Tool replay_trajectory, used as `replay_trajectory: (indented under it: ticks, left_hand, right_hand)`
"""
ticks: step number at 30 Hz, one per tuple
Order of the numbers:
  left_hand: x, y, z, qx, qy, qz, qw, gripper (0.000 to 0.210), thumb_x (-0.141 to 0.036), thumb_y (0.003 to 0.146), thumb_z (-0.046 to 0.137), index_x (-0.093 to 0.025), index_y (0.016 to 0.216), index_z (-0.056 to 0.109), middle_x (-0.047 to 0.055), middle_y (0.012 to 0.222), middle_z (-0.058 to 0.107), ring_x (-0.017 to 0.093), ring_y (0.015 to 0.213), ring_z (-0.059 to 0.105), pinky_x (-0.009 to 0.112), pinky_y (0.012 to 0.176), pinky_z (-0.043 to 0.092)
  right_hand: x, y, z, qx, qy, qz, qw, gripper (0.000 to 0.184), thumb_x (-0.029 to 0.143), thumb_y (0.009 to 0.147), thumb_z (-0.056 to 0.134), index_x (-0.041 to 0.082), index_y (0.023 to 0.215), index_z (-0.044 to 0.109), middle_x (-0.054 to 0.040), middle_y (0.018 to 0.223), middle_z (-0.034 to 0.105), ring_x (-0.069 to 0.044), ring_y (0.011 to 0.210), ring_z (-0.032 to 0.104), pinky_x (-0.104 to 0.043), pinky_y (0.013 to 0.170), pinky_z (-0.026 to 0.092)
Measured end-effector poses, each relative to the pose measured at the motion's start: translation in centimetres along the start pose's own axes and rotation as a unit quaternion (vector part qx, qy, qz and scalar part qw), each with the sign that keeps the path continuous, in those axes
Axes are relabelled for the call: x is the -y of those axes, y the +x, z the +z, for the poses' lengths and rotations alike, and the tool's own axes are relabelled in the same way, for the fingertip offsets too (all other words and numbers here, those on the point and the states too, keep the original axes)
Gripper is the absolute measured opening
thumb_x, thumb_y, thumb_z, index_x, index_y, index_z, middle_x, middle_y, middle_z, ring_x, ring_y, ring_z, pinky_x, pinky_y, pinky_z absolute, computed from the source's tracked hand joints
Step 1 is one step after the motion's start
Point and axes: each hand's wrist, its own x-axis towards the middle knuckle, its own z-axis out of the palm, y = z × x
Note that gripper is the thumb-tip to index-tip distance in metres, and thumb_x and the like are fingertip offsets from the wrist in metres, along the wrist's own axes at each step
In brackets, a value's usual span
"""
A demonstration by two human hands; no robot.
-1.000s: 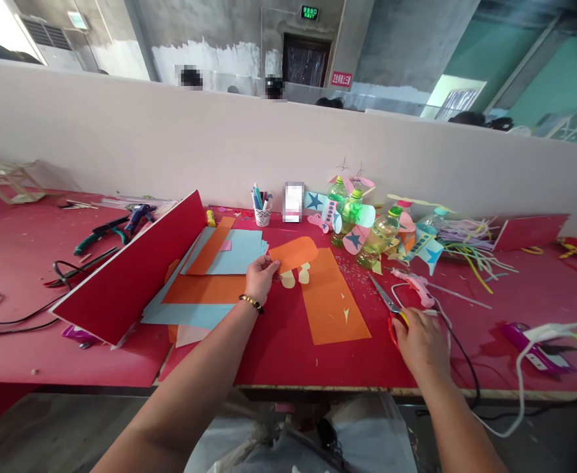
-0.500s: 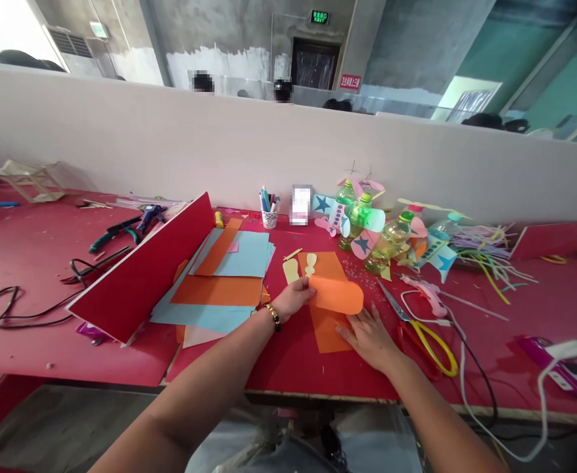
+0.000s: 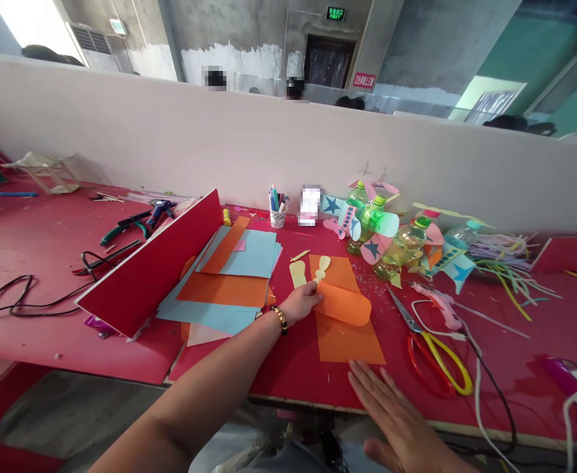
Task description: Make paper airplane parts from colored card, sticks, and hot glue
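My left hand [image 3: 302,303] pinches the left end of a rounded orange paper cutout [image 3: 345,305]. The cutout lies over a larger orange sheet [image 3: 347,343] on the red table. At the near edge of that sheet, my right hand [image 3: 384,407] is flat with fingers stretched out, holding nothing. Just beyond my left hand are a yellow paper propeller shape [image 3: 322,268] and a yellow paper piece [image 3: 298,274]. To the right lie scissors [image 3: 429,341] with one red and one yellow handle, blades partly apart.
Blue and orange paper sheets [image 3: 246,256] are stacked at left beside an upright red board [image 3: 155,266]. Decorated plastic bottles [image 3: 401,246] and a pen cup [image 3: 277,217] stand at the back. A pink glue gun [image 3: 443,307] and its cable lie right; pliers [image 3: 125,226] lie far left.
My right hand has left the orange cutout and moved nearer to me, toward the table's front edge. My left hand keeps its pinch on the cutout. The view has shifted slightly.
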Motion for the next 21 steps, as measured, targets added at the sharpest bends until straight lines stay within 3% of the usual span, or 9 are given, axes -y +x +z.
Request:
replay_trajectory:
  ticks: [2, 4, 7, 9, 11, 14, 17, 19, 21]
  left_hand:
    - [0.0, 0.0, 0.0, -0.009, 0.016, 0.001, 1.0, 0.018, -0.03, 0.072, 0.065, -0.018, 0.085, 0.06, 0.004, 0.089, 0.065, 0.018, 0.085, 0.059, 0.034, 0.084, 0.046]
    - [-0.2, -0.1, 0.0, -0.012, 0.022, 0.004, 1.0, 0.016, -0.029, 0.072, 0.065, -0.018, 0.083, 0.061, 0.004, 0.086, 0.065, 0.019, 0.085, 0.059, 0.033, 0.083, 0.047]
    - [-0.5, -0.3, 0.1, -0.001, 0.016, 0.013, 1.0, 0.016, -0.029, 0.071, 0.066, -0.018, 0.082, 0.062, 0.004, 0.086, 0.066, 0.02, 0.087, 0.06, 0.032, 0.082, 0.047]
    - [-0.7, -0.4, 0.0, 0.015, 0.007, 0.023, 1.0, 0.017, -0.03, 0.071, 0.067, -0.017, 0.083, 0.063, 0.005, 0.089, 0.066, 0.02, 0.089, 0.06, 0.031, 0.083, 0.047]
    - [-0.8, -0.6, 0.0, 0.026, -0.002, 0.03, 0.999, 0.02, -0.03, 0.07, 0.068, -0.017, 0.083, 0.063, 0.005, 0.09, 0.066, 0.02, 0.089, 0.061, 0.031, 0.083, 0.047]
    - [-1.1, -0.6, -0.3, 0.024, -0.014, 0.032, 0.999, 0.025, -0.033, 0.069, 0.071, -0.016, 0.085, 0.063, 0.005, 0.089, 0.065, 0.018, 0.085, 0.061, 0.03, 0.081, 0.047]
    - [-1.3, -0.5, -0.6, 0.01, -0.015, 0.043, 0.999, 0.029, -0.035, 0.068, 0.072, -0.015, 0.084, 0.062, 0.005, 0.087, 0.065, 0.018, 0.082, 0.06, 0.029, 0.079, 0.047]
    - [-1.5, -0.4, -0.9, 0.005, -0.021, 0.055, 0.998, 0.03, -0.037, 0.068, 0.072, -0.014, 0.084, 0.061, 0.006, 0.087, 0.065, 0.018, 0.082, 0.06, 0.03, 0.079, 0.047]
    - [-1.7, -0.3, -1.2, 0.002, -0.033, 0.058, 0.998, 0.03, -0.038, 0.068, 0.072, -0.015, 0.084, 0.061, 0.005, 0.087, 0.065, 0.017, 0.08, 0.06, 0.03, 0.079, 0.047]
  right_hand:
    - [0.4, -1.4, -0.1, 0.014, 0.061, -0.047, 0.997, 0.078, 0.057, 0.081, 0.054, 0.034, 0.146, 0.017, -0.0041, 0.146, 0.034, -0.03, 0.132, 0.037, -0.05, 0.105, 0.036]
    - [0.1, -2.5, -0.5, -0.006, 0.111, -0.048, 0.993, 0.059, 0.05, 0.084, 0.054, 0.041, 0.139, 0.036, 0.0, 0.135, 0.051, -0.027, 0.123, 0.05, -0.046, 0.102, 0.042]
    - [-1.6, -2.4, -1.9, -0.143, 0.133, 0.112, 0.974, 0.033, 0.04, 0.085, 0.055, 0.039, 0.118, 0.062, -0.0012, 0.116, 0.067, -0.024, 0.107, 0.063, -0.038, 0.092, 0.051]
    - [-2.9, -0.5, -3.3, -0.262, 0.152, 0.236, 0.923, 0.038, 0.043, 0.082, 0.059, 0.029, 0.118, 0.062, -0.0074, 0.113, 0.068, -0.026, 0.101, 0.065, -0.037, 0.085, 0.054]
    - [-4.1, 2.5, -4.4, -0.32, 0.2, 0.267, 0.887, 0.056, 0.046, 0.078, 0.062, 0.022, 0.128, 0.052, -0.012, 0.114, 0.066, -0.026, 0.096, 0.065, -0.036, 0.077, 0.055]
    - [-4.9, 7.6, -5.6, -0.273, 0.3, 0.25, 0.879, 0.061, 0.045, 0.07, 0.069, 0.018, 0.123, 0.053, -0.0125, 0.115, 0.064, -0.025, 0.097, 0.063, -0.034, 0.075, 0.054]
    - [-5.6, 11.4, -6.3, -0.243, 0.328, 0.242, 0.88, 0.042, 0.04, 0.069, 0.068, 0.018, 0.104, 0.061, -0.0086, 0.098, 0.068, -0.023, 0.085, 0.064, -0.036, 0.076, 0.052]
    - [-6.3, 12.9, -6.7, -0.284, 0.29, 0.241, 0.882, 0.047, 0.041, 0.065, 0.07, 0.018, 0.105, 0.061, -0.0092, 0.103, 0.066, -0.024, 0.088, 0.062, -0.038, 0.079, 0.05]
    - [-7.1, 13.8, -6.9, -0.323, 0.265, 0.227, 0.88, 0.063, 0.041, 0.06, 0.074, 0.02, 0.117, 0.056, -0.0105, 0.118, 0.06, -0.025, 0.099, 0.058, -0.039, 0.084, 0.048]
